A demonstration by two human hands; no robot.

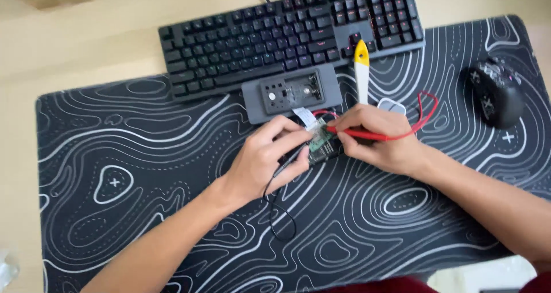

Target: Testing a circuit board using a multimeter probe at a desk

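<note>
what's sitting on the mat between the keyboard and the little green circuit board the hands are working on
In the head view, a grey battery case lies open between keyboard and green circuit board, with a white ribbon cable below it.

Both hands' grips on probes, right hand [376, 138] red probe [359, 133], left hand [267, 158] black, over green circuit board [321, 145].

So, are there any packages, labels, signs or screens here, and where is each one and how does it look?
No packages, signs or screens show.
White label-like strip: small slanted rectangle by the grey case, above the left hand.
Rounded white tag: grey-edged, above the right hand; its kind is unclear.
</note>
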